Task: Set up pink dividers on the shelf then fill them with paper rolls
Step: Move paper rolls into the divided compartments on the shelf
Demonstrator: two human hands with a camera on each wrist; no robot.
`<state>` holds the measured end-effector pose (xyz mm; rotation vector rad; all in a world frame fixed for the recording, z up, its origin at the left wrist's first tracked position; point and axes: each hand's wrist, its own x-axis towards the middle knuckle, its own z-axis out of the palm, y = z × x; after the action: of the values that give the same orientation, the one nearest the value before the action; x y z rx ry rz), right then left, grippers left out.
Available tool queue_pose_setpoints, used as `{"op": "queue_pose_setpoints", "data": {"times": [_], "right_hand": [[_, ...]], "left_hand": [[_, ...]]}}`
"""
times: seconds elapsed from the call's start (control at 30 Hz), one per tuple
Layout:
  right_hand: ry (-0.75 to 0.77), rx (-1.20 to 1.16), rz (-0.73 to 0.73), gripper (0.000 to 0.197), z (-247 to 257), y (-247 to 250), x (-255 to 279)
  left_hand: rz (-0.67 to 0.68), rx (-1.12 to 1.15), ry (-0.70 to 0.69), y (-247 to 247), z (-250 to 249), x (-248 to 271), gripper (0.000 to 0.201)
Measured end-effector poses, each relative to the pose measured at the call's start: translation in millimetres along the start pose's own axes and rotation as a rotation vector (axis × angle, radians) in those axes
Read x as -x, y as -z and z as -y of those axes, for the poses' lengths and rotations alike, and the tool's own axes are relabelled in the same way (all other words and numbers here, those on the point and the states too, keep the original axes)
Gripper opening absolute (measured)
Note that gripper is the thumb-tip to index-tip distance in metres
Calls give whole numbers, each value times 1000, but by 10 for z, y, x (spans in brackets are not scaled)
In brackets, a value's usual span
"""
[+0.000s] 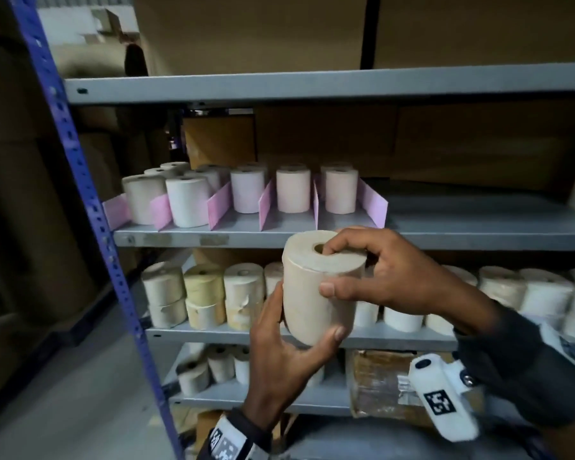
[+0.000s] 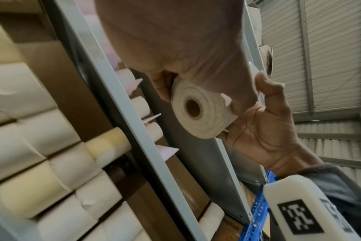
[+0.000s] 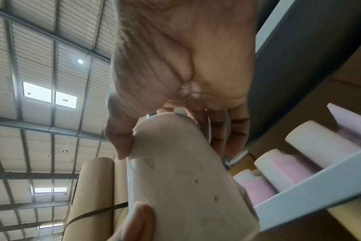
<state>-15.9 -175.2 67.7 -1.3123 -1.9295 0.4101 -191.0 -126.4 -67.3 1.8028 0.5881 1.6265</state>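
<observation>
Paper roll, beige, upright, held in front of the shelf edge. Left hand: fingers curled round the roll's lower wall, thumb at its bottom rim. Right hand: fingertips resting on the roll's top face beside the core hole, thumb pressed to its side. Pink dividers stand beyond the fingers, rolls between them.

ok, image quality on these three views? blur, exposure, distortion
Head view: dim, shelf edges bowed by the wide lens, paper roll sharp. Left wrist view: stacked rolls at left smeared, held roll's end sharp. Right wrist view: skylights blown out, right hand close and soft.
</observation>
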Motion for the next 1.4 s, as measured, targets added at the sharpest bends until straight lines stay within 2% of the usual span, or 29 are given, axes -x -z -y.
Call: {"op": "queue_pose_setpoints", "data": {"times": [0.23,0.43,0.57,0.63,0.73,0.8,0.93,1.17,1.33,1.4], "right_hand": [[2,68,-42,50,482,-674,-259],[-42,134,-90,54,595,-1036,-539],[-45,232,-115,46,541,-1146,-793],[-51,243,-138,43,484,-1183,-938],[-31,272,-188,47,375,-1176,-1202],[-20,279,-206,48,312,-1141,-1387],[-10,273,-217,52,94,-1102,-1758],[-35,432,-279,58,-180,-1121,-2271],[-69,376,-252,38,-345,-1109,-2498],[-82,378,-255,37,-425,-1092,-2575]], "left_hand": [[6,-200,-25,881,10,91,77],[-54,-338,13,1211,119,101,82],[-106,-446,37,1267,222,55,78],[-108,-522,-21,1291,287,45,73],[-12,-633,-165,1300,438,23,73],[90,-734,-209,1273,545,-31,78],[188,-870,-203,1188,764,-264,84],[203,-940,-180,1054,1121,-706,85],[199,-954,-140,973,1299,-904,85],[196,-960,-136,943,1369,-964,86]]}}
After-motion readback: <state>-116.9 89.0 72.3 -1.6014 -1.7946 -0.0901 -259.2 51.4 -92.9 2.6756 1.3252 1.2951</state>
